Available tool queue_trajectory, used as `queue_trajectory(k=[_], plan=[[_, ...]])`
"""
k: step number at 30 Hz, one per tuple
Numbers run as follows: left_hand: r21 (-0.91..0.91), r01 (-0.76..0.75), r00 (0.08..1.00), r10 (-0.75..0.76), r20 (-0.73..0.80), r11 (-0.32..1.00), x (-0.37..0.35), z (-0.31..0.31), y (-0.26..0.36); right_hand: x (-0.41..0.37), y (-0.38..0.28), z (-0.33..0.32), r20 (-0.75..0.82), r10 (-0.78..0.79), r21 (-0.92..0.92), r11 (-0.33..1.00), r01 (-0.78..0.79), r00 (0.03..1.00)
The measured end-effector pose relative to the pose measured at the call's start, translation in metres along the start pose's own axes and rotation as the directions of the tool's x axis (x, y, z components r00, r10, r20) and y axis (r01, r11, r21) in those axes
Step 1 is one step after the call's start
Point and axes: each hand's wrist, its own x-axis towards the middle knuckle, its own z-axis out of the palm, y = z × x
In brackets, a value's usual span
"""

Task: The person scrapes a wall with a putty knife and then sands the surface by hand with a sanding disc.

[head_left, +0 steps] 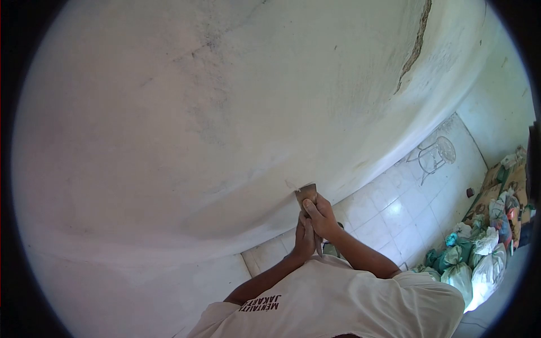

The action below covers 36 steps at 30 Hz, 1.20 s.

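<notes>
A putty knife with a flat metal blade rests its edge against the pale wall, by a small chipped spot. High on the handle, close to the blade, my right hand is closed with its thumb pressed on the tool. Just below it, my left hand is closed around the lower part of the handle. Both hands hide most of the handle.
A long crack runs down the wall at upper right. Below lies a tiled floor with a round stool on it. Several tied plastic bags and cardboard are piled at the right.
</notes>
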Motion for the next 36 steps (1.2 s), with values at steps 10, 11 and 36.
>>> queue_trajectory(k=[10,11,36], plan=[[0.08,0.12,0.992,-0.123,0.03,0.99,-0.006,0.0,0.013,-0.007,-0.008,0.0,-0.016,0.091,0.097,0.991,-0.089,0.996],[0.081,0.103,0.993,-0.107,0.045,0.991,-0.004,0.0,0.016,-0.005,-0.009,0.001,-0.017,0.051,0.069,0.996,-0.049,0.999],[0.07,0.078,0.996,-0.081,0.041,0.994,-0.002,-0.007,-0.01,-0.005,0.031,-0.011,-0.02,0.084,0.039,0.996,-0.083,0.996]])
